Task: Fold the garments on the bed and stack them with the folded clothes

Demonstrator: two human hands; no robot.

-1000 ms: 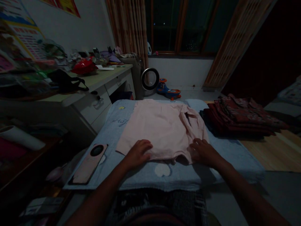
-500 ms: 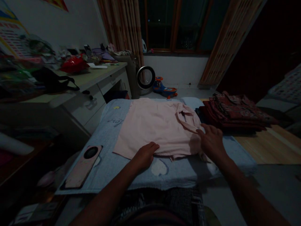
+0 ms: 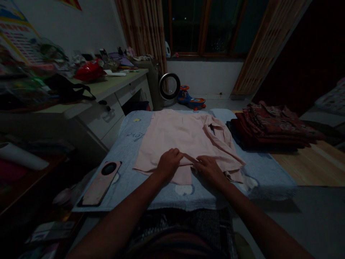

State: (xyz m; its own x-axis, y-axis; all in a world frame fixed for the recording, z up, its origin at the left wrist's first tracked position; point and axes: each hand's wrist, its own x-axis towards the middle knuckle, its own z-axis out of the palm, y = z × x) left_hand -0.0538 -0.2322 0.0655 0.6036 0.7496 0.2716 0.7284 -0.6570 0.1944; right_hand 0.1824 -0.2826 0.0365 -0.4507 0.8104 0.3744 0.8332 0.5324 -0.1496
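Head view, hands (image 3: 169, 163) (image 3: 211, 172) close, pinching garment (image 3: 176, 135)

The room is dim, its right side sinking to near black, and small lights dot the dark window (image 3: 207, 28). The pink garment (image 3: 178, 136) stands out palely; soft shadow falls beneath the right hand (image 3: 210, 169). Clutter (image 3: 27, 81) at the left edge looks blurred and stretched.
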